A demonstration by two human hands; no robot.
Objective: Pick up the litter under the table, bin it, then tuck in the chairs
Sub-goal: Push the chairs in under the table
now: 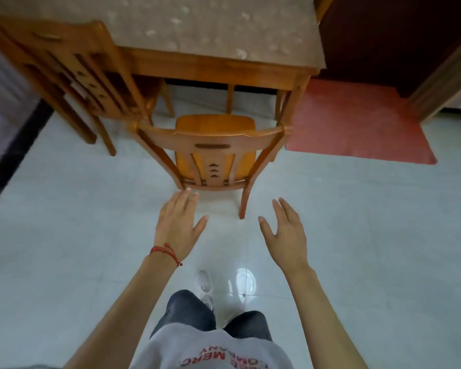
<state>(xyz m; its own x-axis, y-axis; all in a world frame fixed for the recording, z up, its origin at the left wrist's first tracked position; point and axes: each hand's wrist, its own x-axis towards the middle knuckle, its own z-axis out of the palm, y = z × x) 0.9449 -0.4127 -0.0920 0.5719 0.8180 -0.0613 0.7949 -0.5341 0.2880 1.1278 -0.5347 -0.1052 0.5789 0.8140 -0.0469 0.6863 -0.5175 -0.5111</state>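
A wooden chair [213, 145] stands in front of me, its back towards me and its seat partly under the table [213, 67]. My left hand [179, 225], with a red string on the wrist, reaches forward with straight fingers just short of the chair's back. My right hand [285, 233] is stretched out the same way, flat and holding nothing, a little to the right of the chair's rear leg. Neither hand touches the chair. No litter shows on the floor.
A second wooden chair [75, 73] stands at the table's left corner, angled outwards. A red mat [357, 121] lies on the white tiled floor to the right. A dark doorway is at the far right. My legs and one white shoe show below.
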